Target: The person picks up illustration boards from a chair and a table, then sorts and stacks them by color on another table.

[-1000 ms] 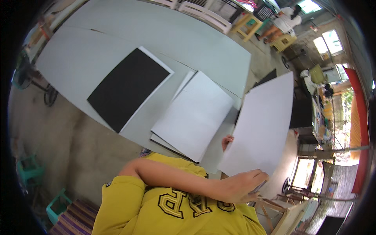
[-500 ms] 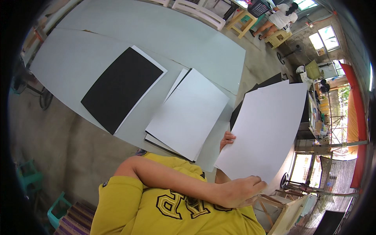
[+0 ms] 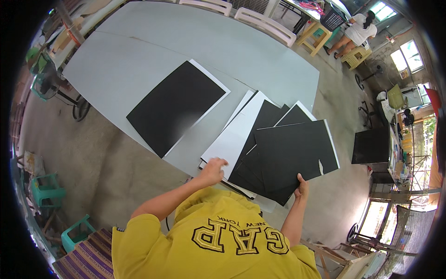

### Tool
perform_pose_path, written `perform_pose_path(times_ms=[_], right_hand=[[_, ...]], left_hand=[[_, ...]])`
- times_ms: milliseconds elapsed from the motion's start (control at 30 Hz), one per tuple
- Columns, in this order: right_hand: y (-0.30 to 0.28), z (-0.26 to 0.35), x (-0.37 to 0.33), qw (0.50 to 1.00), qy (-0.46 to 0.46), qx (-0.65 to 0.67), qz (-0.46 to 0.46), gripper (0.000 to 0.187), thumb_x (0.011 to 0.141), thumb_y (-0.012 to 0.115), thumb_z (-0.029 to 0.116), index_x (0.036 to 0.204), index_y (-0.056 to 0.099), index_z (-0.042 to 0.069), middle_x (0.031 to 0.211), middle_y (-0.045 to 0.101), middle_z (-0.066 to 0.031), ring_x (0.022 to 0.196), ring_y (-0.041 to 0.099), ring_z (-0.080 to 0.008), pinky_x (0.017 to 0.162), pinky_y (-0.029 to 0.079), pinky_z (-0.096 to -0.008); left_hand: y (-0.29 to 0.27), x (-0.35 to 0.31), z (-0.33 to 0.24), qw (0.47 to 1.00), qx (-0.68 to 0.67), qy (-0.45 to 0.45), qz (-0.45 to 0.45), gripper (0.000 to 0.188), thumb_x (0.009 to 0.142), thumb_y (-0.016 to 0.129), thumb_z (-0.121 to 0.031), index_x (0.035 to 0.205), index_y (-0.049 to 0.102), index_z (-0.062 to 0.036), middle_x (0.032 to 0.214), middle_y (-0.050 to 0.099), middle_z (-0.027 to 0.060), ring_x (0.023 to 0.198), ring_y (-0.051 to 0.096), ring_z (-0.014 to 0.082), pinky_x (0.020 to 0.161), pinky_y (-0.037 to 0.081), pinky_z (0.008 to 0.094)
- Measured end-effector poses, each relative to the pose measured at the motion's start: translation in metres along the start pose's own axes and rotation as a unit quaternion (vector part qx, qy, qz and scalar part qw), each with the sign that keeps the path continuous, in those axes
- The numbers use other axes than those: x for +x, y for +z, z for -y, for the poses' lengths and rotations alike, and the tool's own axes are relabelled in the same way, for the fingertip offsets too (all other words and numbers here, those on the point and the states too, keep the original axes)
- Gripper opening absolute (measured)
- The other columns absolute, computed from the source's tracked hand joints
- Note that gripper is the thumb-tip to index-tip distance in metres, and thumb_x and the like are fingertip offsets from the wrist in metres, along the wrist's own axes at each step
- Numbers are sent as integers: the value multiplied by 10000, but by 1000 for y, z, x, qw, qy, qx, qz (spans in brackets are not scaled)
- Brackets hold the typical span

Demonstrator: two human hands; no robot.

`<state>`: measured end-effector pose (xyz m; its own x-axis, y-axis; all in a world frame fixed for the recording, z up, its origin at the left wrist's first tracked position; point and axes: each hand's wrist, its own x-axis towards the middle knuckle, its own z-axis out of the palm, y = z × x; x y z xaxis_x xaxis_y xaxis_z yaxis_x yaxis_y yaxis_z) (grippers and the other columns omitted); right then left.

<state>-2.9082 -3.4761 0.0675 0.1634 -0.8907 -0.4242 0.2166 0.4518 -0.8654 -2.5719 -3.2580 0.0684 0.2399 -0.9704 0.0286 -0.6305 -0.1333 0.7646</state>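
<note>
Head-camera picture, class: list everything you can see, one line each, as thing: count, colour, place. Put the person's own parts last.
Table: one, large, pale grey, upper left and middle.
Single sheet: one, black with a white edge, flat on the table, apart from the pile.
Fanned sheets: several, exact count unclear, black, at the table's near right corner.
White sheet: one, white, under the left side of the black fan.
Plastic stools: two, green, on the concrete floor at lower left.
Seated person: one, white top, far upper right.
Shirt: one, yellow, bottom middle.
Left hand: one, resting on the white sheet's near edge.
Right hand: one, gripping the black fan's near edge.
</note>
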Motion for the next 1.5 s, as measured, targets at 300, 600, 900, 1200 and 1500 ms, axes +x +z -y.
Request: perform_pose_path(times_ms=[300, 600, 900, 1200, 1500], right_hand=[[-7, 20, -19, 998, -29, -18, 46, 498, 729, 599, 9, 1192, 415, -9, 1140, 499, -126, 1042, 491, -272, 904, 396, -396], [-1, 8, -14, 996, 92, -21, -1, 482, 745, 601, 33, 1187, 416, -15, 1119, 512, -140, 1027, 504, -291, 882, 420, -415], [-24, 4, -54, 997, 40, 34, -61, 492, 749, 574, -7, 1209, 399, 9, 1123, 511, -126, 1025, 504, -301, 864, 439, -415], [-27, -6, -76, 989, 36, 48, -132, 516, 719, 614, 10, 1195, 415, 10, 1128, 515, -122, 1017, 511, -287, 890, 410, -408], [-35, -14, -73, 990, 31, 57, -124, 550, 684, 665, 59, 1182, 436, 4, 1103, 528, -130, 992, 524, -294, 879, 427, -419]], left_hand=[[-26, 10, 51, 974, -81, -200, -73, 273, 684, 569, -61, 949, 561, 2, 787, 576, 141, 730, 565, 285, 702, 450, 378], [-42, 69, 38, 990, 73, -73, -95, 147, 762, 517, -135, 830, 595, -30, 839, 584, 147, 854, 531, 309, 732, 438, 389], [-17, 202, 43, 984, 130, 95, -72, 108, 749, 507, -78, 731, 602, -29, 790, 576, 123, 834, 535, 283, 703, 461, 370], [-8, 231, 54, 957, 254, 137, 23, 29, 716, 540, -55, 739, 554, -43, 763, 546, 97, 774, 554, 266, 660, 471, 355], [-6, 247, 54, 903, 358, 208, 118, 61, 712, 515, -49, 765, 531, -24, 784, 545, 114, 751, 581, 248, 639, 487, 330]])
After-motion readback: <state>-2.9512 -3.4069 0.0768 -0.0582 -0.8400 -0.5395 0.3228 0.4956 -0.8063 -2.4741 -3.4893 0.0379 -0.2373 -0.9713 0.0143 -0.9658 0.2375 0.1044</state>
